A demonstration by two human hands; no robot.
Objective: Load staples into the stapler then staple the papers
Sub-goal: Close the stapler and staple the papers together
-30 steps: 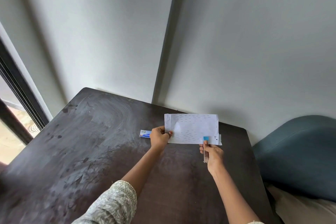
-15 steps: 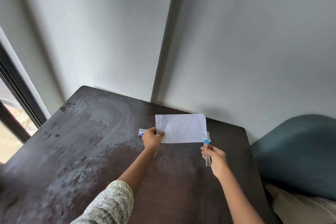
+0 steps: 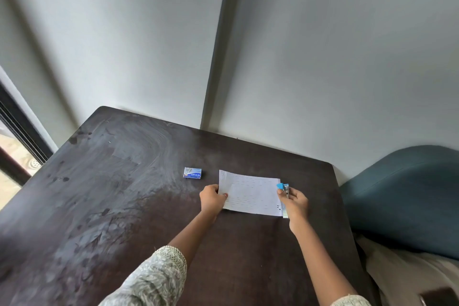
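Observation:
White papers point(image 3: 250, 192) with dashed lines lie flat on the dark table point(image 3: 129, 181). My left hand point(image 3: 212, 197) pinches their left edge. My right hand point(image 3: 294, 200) grips a small blue and metal stapler point(image 3: 284, 187) at the papers' right edge, with the blue tip over the upper right corner. A small blue staple box point(image 3: 193, 172) lies on the table to the left of the papers, apart from both hands.
The table's far edge meets a grey wall. A blue cushioned seat point(image 3: 407, 196) stands to the right of the table. A dark window frame point(image 3: 19, 131) is at the left.
The papers have come down from upright to flat on the table. My left hand has moved away from the staple box. The stapler now sits at the papers' right edge.

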